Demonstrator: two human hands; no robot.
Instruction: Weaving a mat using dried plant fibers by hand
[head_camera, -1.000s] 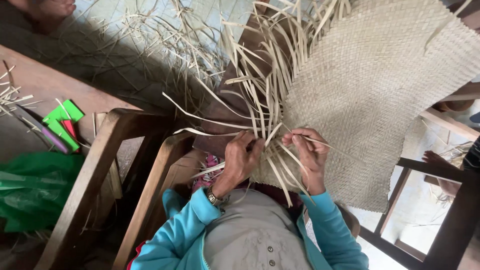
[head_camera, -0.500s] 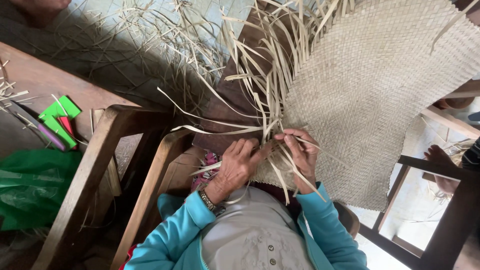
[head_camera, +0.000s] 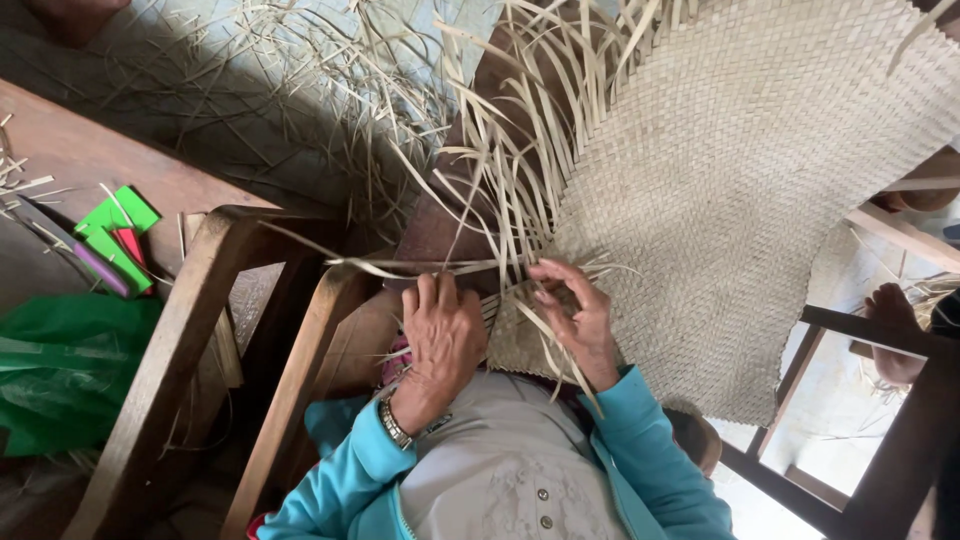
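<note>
Straw mat (head_camera: 740, 210) is flexing light and pliable as left hand (head_camera: 440, 335) and right hand (head_camera: 578, 320) are pinching loose strips (head_camera: 500, 190) at its edge.

You have one woven mat (head_camera: 760, 190), two hands at its edge, left (head_camera: 440, 340) and right (head_camera: 578, 318), one green bag (head_camera: 60, 370), and one bare foot (head_camera: 893, 325) nearby.

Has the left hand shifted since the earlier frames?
Yes. The left hand has slid left, away from the right hand and toward the wooden chair rail.
</note>
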